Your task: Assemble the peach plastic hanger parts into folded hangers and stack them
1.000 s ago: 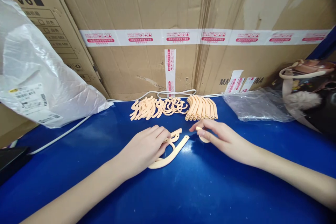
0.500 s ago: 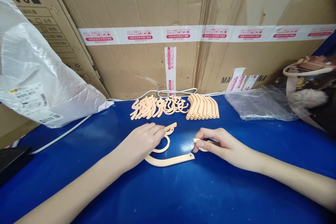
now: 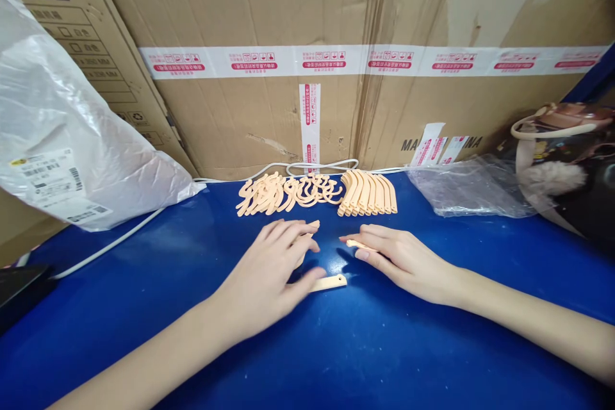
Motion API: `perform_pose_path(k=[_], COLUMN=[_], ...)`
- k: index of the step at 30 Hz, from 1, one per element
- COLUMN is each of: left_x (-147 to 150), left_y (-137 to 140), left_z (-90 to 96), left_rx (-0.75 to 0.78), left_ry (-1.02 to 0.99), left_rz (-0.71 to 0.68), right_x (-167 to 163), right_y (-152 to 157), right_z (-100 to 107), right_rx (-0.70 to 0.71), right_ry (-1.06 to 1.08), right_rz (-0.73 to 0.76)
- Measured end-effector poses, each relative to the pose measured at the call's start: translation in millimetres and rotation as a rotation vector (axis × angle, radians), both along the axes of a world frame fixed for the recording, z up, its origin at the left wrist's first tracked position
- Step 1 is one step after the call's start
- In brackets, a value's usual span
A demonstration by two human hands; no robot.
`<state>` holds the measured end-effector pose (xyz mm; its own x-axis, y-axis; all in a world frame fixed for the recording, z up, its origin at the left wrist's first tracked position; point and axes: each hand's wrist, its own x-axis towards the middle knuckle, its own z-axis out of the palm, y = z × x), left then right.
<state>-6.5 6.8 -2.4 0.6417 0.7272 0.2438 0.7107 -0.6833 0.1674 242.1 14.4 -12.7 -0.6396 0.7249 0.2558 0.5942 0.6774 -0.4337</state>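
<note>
My left hand (image 3: 276,269) is spread over several cream plastic hanger parts, its thumb and fingers apart. Past its thumb pokes the holed end of a curved hanger arm (image 3: 330,282); the rest is hidden under the hand. Another cream part (image 3: 314,225) shows beyond the fingertips. My right hand (image 3: 401,262) is closed on a small cream hanger part (image 3: 359,245), pinched between thumb and fingers; most of it is covered. Behind the hands lie a heap of small curved parts (image 3: 262,195), several hook-shaped parts (image 3: 312,191) and a neat row of curved arms (image 3: 368,193).
Large cardboard boxes (image 3: 269,115) stand along the back of the blue table (image 3: 307,359). A white plastic parcel (image 3: 81,122) leans at the left, near a white cable (image 3: 110,243) and a black object (image 3: 26,288). Clear plastic wrap (image 3: 466,189) and a dark bag (image 3: 576,160) lie right.
My left hand has opened and moved right, now covering the ring and most of the curved arm. My right hand has shifted slightly up and left with the small part, its fingers straighter.
</note>
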Motion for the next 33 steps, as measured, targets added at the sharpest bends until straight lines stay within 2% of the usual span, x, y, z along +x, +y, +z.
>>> perform_pose_path(k=[4, 8, 21, 27, 33], left_x=[2.1, -1.2, 5.8, 7.6, 9.6], left_y=[-6.2, 0.2, -5.9, -7.2, -8.5], left_z=[-3.7, -9.3, -1.1, -5.8, -8.1], left_rx=[-0.170, -0.254, -0.288, -0.290, -0.251], left_ry=[-0.003, 0.029, -0.129, -0.150, -0.153], left_rz=[-0.072, -0.111, -0.094, -0.087, -0.073], right_x=[1.6, 2.1, -4.0, -5.6, -5.4], right_y=[1.4, -0.1, -4.2, -9.7, -12.5], right_z=[-3.7, -4.0, 0.3, 1.8, -0.5], right_rx=[-0.063, -0.135, -0.113, -0.134, -0.088], right_ry=[0.059, 0.097, 0.047, 0.061, 0.009], right_rz=[-0.012, -0.076, -0.045, 0.011, 0.007])
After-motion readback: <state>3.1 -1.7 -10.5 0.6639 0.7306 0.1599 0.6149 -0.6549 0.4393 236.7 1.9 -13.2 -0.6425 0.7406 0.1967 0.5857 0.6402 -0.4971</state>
